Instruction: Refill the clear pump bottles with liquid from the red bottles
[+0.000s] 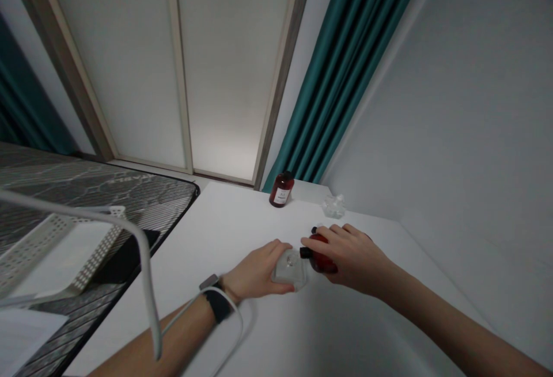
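My left hand [261, 270] is closed around a clear, square-looking glass bottle [289, 270] on the white table, thumb and fingers at its sides. My right hand [352, 256] grips a dark red bottle [322, 259], tipped on its side. Its black neck or cap [306, 252] points left over the right edge of the clear bottle; whether it touches or anything flows, I cannot tell. A small black piece [314, 230] shows just behind the red bottle, mostly hidden by my right hand. Farther back, another dark red bottle [281, 189] with a white label and black cap stands upright.
A clear, crumpled-looking object [334, 206] lies near the back of the white table [194, 239]. White cable [239, 322] crosses my left wrist, and a pale curved bar [144, 256] rises at left. Past the table's left edge sits a white perforated basket [82, 276]. A wall borders the right.
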`<action>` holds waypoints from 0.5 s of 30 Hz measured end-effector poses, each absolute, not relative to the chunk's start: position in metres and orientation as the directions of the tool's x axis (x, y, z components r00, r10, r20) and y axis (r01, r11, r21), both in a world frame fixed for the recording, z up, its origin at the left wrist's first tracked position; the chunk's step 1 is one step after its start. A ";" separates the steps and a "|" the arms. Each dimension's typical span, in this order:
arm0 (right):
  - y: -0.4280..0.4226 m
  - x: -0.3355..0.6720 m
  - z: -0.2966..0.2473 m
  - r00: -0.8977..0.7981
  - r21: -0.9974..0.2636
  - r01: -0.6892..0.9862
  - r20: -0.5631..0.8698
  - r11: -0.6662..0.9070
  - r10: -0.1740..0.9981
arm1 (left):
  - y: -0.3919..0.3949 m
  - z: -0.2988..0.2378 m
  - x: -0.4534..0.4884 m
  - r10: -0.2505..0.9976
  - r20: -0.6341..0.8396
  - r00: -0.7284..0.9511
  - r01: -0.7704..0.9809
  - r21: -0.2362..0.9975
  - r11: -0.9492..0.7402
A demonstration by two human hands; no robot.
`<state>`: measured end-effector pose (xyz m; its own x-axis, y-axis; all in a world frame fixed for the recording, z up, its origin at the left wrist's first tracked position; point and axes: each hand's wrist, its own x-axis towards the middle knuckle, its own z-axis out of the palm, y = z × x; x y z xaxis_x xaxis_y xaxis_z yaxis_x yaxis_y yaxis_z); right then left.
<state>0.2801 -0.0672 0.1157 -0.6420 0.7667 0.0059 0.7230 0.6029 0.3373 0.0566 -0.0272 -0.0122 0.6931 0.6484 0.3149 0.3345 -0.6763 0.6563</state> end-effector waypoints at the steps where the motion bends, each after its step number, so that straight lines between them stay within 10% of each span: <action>1: -0.067 0.280 0.116 -0.643 0.340 0.722 0.007 0.603 0.766 | -0.027 -0.013 0.057 0.650 0.315 0.691 0.335 0.657 -0.675; 15: -0.067 0.279 0.118 -0.640 0.354 0.718 0.000 0.599 0.768 | -0.027 -0.014 0.056 0.647 0.320 0.692 0.348 0.637 -0.688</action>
<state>0.2794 -0.0671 0.1179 -0.6403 0.7681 0.0001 0.7184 0.5988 0.3541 0.0564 -0.0275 -0.0137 0.6923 0.6468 0.3199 0.3478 -0.6875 0.6375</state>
